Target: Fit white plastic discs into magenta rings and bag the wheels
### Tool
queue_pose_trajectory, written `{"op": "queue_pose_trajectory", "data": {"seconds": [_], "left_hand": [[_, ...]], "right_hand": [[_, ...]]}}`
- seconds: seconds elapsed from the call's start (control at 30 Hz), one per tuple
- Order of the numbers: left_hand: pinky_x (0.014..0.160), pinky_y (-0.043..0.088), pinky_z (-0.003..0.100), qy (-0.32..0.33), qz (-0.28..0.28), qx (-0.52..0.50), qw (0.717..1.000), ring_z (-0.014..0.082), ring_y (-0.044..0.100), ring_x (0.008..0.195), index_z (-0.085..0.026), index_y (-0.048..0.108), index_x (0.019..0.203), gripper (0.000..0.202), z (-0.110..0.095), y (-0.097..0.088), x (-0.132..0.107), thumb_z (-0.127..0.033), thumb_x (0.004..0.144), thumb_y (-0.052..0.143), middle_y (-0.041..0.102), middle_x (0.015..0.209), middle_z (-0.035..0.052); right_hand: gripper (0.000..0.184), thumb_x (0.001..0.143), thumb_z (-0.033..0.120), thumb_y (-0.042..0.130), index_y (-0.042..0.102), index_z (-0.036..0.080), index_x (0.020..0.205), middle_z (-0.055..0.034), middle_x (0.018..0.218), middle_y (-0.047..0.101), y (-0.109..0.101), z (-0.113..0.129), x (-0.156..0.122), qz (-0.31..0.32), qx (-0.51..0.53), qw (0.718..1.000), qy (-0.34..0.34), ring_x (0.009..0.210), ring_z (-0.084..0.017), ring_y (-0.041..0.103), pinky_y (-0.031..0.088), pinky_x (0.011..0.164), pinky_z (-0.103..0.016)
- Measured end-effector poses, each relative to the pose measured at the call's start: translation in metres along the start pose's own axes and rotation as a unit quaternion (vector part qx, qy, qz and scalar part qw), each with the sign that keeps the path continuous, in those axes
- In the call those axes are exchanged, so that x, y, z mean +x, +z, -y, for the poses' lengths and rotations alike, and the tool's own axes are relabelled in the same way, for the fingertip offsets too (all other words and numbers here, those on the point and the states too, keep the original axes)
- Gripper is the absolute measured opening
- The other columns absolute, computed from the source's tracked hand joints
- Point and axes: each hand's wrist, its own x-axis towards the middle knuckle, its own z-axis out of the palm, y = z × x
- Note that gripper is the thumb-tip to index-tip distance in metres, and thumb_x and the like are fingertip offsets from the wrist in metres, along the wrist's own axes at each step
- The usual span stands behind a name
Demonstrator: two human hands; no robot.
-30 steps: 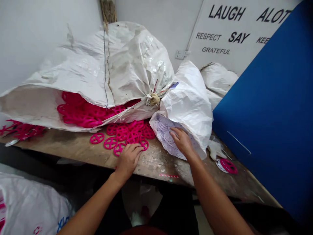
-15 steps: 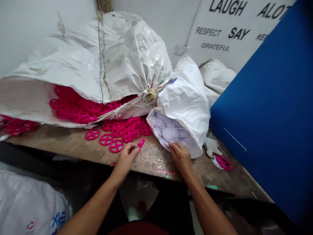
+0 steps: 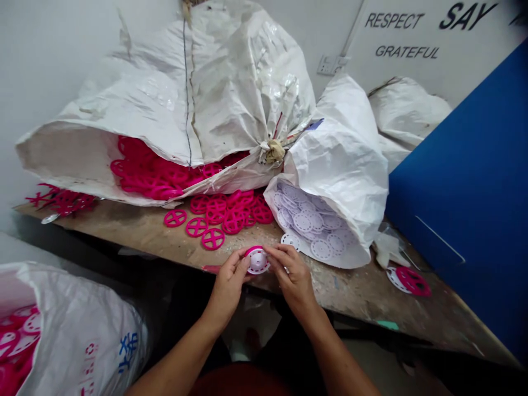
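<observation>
My left hand (image 3: 228,279) and my right hand (image 3: 291,273) meet at the table's near edge, both pinching a white perforated disc pressed onto a pink wheel (image 3: 257,259). Loose pink spoked wheels (image 3: 213,238) lie on the wooden table (image 3: 136,234) just beyond my left hand. A small white sack (image 3: 342,165) lies on its side with its mouth full of white discs (image 3: 313,225), close to my right hand. One white disc (image 3: 290,241) lies outside it on the table.
A big torn white sack (image 3: 165,110) spills more pink wheels (image 3: 148,176) at the back. A blue board (image 3: 474,181) stands at the right. A joined pink-and-white piece (image 3: 408,279) lies near it. A sack (image 3: 61,330) with finished pieces sits low at the left.
My left hand lifted a pink wheel off the table and my right hand drew a white disc from the small sack; both came together at the table edge. The view tilted down.
</observation>
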Motion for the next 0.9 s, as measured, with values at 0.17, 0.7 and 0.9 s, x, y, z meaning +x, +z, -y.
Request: {"op": "queue_pose_trajectory", "data": {"seconds": [0.17, 0.7, 0.9], "left_hand": [[0.092, 0.047, 0.035, 0.09, -0.005, 0.182, 0.979, 0.0234, 0.058, 0.108, -0.018, 0.062, 0.111, 0.034, -0.003, -0.007, 0.001, -0.039, 0.087, 0.049, 0.065, 0.115, 0.0077], [0.06, 0.055, 0.027, 0.018, 0.005, 0.115, 0.993, 0.0162, 0.066, 0.065, -0.015, 0.049, 0.113, 0.041, 0.009, -0.008, -0.008, -0.038, 0.081, 0.059, 0.066, 0.082, 0.0037], [0.068, 0.057, 0.032, 0.191, -0.185, -0.017, 0.964, 0.0163, 0.066, 0.07, -0.026, 0.051, 0.117, 0.045, -0.053, -0.049, -0.054, -0.043, 0.077, 0.063, 0.068, 0.098, 0.0016]], "right_hand": [[0.024, 0.086, 0.033, 0.053, 0.068, 0.023, 0.102, -0.0038, 0.087, 0.067, -0.001, 0.001, 0.006, 0.067, 0.071, 0.992, 0.077, 0.067, -0.015, 0.059, 0.048, 0.061, -0.026], [0.028, 0.081, 0.03, 0.059, 0.057, 0.022, 0.107, -0.0005, 0.085, 0.064, 0.015, 0.004, -0.009, 0.091, 0.203, 0.964, 0.143, 0.069, -0.013, 0.059, 0.047, 0.059, -0.023], [0.027, 0.08, 0.036, 0.058, 0.064, 0.02, 0.101, -0.005, 0.093, 0.067, -0.017, -0.006, 0.011, 0.024, 0.06, 0.995, 0.082, 0.081, -0.018, 0.061, 0.048, 0.076, -0.032]]}}
